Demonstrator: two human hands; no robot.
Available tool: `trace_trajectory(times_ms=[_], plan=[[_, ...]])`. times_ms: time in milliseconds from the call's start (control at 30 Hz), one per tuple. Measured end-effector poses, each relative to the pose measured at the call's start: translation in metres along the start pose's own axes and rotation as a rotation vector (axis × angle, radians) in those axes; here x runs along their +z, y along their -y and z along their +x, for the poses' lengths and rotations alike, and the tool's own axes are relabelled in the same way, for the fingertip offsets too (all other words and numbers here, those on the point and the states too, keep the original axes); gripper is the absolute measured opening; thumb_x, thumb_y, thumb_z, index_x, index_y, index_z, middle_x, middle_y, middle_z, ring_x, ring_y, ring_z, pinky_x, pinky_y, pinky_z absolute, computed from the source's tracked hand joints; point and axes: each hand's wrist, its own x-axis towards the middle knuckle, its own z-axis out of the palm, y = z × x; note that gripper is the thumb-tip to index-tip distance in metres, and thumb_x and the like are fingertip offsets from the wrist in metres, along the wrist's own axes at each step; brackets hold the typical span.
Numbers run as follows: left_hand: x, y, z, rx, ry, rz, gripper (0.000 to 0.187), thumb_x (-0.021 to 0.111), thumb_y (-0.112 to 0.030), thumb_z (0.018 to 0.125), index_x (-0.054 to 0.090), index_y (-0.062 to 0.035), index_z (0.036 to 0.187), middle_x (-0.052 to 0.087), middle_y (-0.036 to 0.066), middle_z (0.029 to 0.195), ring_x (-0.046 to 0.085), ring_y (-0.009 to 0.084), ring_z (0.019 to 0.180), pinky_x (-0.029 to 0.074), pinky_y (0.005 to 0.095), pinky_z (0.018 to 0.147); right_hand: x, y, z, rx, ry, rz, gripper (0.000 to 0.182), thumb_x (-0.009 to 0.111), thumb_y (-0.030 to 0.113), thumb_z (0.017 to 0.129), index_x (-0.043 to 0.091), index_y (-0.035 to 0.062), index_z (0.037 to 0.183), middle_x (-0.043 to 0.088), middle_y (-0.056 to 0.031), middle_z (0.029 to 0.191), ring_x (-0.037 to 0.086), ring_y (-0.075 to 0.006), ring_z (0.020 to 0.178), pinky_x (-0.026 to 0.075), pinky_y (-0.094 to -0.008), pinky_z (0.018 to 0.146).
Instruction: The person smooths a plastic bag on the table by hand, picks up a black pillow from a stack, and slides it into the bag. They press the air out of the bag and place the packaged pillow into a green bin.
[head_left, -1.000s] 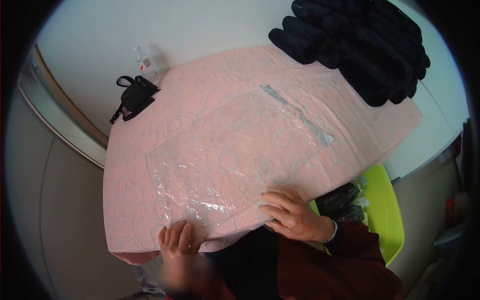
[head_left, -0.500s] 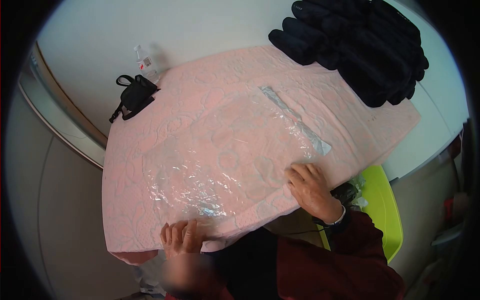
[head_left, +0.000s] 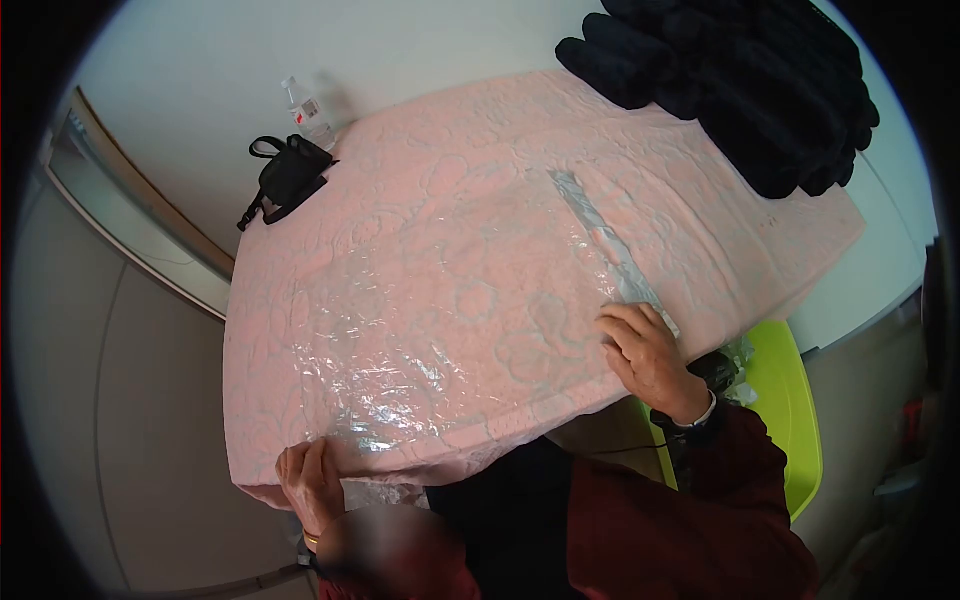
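Note:
A clear plastic bag (head_left: 400,350) lies flat and shiny on the pink patterned cloth (head_left: 480,130) that covers the table. Along its right side runs a whitish strip (head_left: 605,240). My left hand (head_left: 312,484) is at the table's front left edge, by the bag's lower left corner, its fingers closed and bent over the edge; what they pinch is too small to make out. My right hand (head_left: 648,360) rests near the bag's lower right corner, below the strip, with fingers curled down; whether they grip the film cannot be told.
Dark plush items (head_left: 740,90) are piled at the back right. A black pouch (head_left: 290,175) and a plastic bottle (head_left: 309,115) stand at the back left. Below the table's right edge is a yellow-green bin (head_left: 795,400) with plastic inside.
My left hand has moved left along the front edge toward the corner. My right hand stays near the bag's right corner. The whole view has shifted slightly.

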Motion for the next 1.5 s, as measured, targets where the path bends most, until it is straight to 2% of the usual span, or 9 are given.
trace_trajectory(times_ms=[100, 167, 233, 300, 367, 467, 733, 1100, 1500], plan=[[-0.002, -0.038, 0.011, -0.004, -0.141, -0.02, 0.028, 0.072, 0.002, 0.077, 0.069, -0.0008, 0.104, 0.062, 0.014, 0.106, 0.059, 0.0347, 0.097, 0.049, 0.0446, 0.083, 0.0, 0.009, 0.001, -0.041, 0.019, 0.001, 0.035, 0.069, 0.0, 0.078, 0.062, 0.0001, 0.112, 0.059, -0.0126, 0.115, 0.056, -0.0314, 0.103, 0.046, -0.0407, 0.09], [0.001, -0.084, 0.021, 0.099, -0.195, -0.119, 0.029, 0.074, 0.002, 0.075, 0.069, -0.0009, 0.104, 0.061, 0.017, 0.113, 0.06, 0.037, 0.103, 0.05, 0.0454, 0.085, 0.005, 0.018, 0.003, -0.058, 0.025, 0.005, 0.036, 0.07, 0.0, 0.077, 0.062, -0.0002, 0.112, 0.059, -0.012, 0.116, 0.055, -0.0315, 0.102, 0.046, -0.041, 0.09], [0.011, -0.132, 0.026, 0.286, -0.094, -0.254, 0.04, 0.075, -0.002, 0.075, 0.067, -0.0024, 0.114, 0.058, 0.019, 0.123, 0.059, 0.0387, 0.11, 0.048, 0.0511, 0.093, 0.016, 0.03, 0.007, -0.103, 0.04, 0.056, 0.037, 0.07, 0.0, 0.076, 0.062, -0.0003, 0.112, 0.059, -0.0117, 0.116, 0.055, -0.0316, 0.101, 0.046, -0.0412, 0.09], [0.028, -0.175, 0.026, 0.401, 0.097, -0.419, 0.056, 0.076, -0.019, 0.082, 0.057, 0.0019, 0.131, 0.051, 0.023, 0.14, 0.051, 0.0412, 0.13, 0.038, 0.055, 0.11, 0.025, 0.042, 0.003, -0.148, 0.118, 0.035, 0.039, 0.072, 0.006, 0.078, 0.061, -0.001, 0.115, 0.058, -0.0135, 0.12, 0.055, -0.032, 0.106, 0.045, -0.0416, 0.093], [0.043, -0.205, 0.03, 0.437, 0.187, -0.516, 0.072, 0.07, -0.036, 0.089, 0.045, 0.0052, 0.143, 0.041, 0.025, 0.15, 0.039, 0.0421, 0.141, 0.029, 0.0546, 0.117, 0.029, 0.045, 0.009, -0.199, 0.163, 0.041, 0.041, 0.072, 0.009, 0.079, 0.061, -0.0013, 0.117, 0.058, -0.0145, 0.121, 0.055, -0.0322, 0.109, 0.045, -0.0418, 0.095], [0.056, -0.212, 0.048, 0.395, 0.197, -0.561, 0.08, 0.063, -0.045, 0.091, 0.038, 0.0068, 0.147, 0.037, 0.026, 0.153, 0.034, 0.0425, 0.144, 0.026, 0.054, 0.118, 0.029, 0.041, 0.019, -0.208, 0.102, 0.017, 0.059, 0.072, 0.019, 0.081, 0.053, -0.0047, 0.132, 0.05, -0.0207, 0.14, 0.047, -0.0374, 0.13, 0.037, -0.0463, 0.11], [0.047, -0.152, 0.046, 0.402, 0.366, -0.311, 0.094, 0.047, -0.064, 0.094, 0.03, 0.0082, 0.151, 0.03, 0.028, 0.157, 0.029, 0.0426, 0.147, 0.021, 0.0531, 0.12, 0.02, 0.029, 0.022, -0.084, 0.489, -0.077, 0.09, 0.063, 0.039, 0.086, 0.025, -0.0081, 0.152, 0.022, -0.0264, 0.161, 0.018, -0.0416, 0.151, 0.013, -0.0532, 0.122], [0.017, 0.039, 0.033, 0.042, 0.359, 0.047, 0.096, 0.043, -0.068, 0.095, 0.031, 0.0107, 0.149, 0.03, 0.031, 0.156, 0.028, 0.0424, 0.147, 0.019, 0.0536, 0.119, 0.011, 0.014, 0.027, -0.047, 0.49, -0.101, 0.097, 0.064, 0.041, 0.084, 0.021, -0.0115, 0.152, 0.021, -0.0293, 0.16, 0.02, -0.0427, 0.15, 0.014, -0.0525, 0.122], [-0.001, 0.027, -0.012, -0.089, 0.326, 0.023, 0.095, 0.037, -0.069, 0.096, 0.029, 0.0082, 0.151, 0.028, 0.027, 0.158, 0.024, 0.0419, 0.149, 0.013, 0.0541, 0.121, -0.013, 0.001, -0.021, -0.019, 0.407, -0.268, 0.094, 0.061, 0.05, 0.09, 0.024, -0.0121, 0.151, 0.023, -0.0284, 0.159, 0.022, -0.0414, 0.149, 0.012, -0.054, 0.121]])
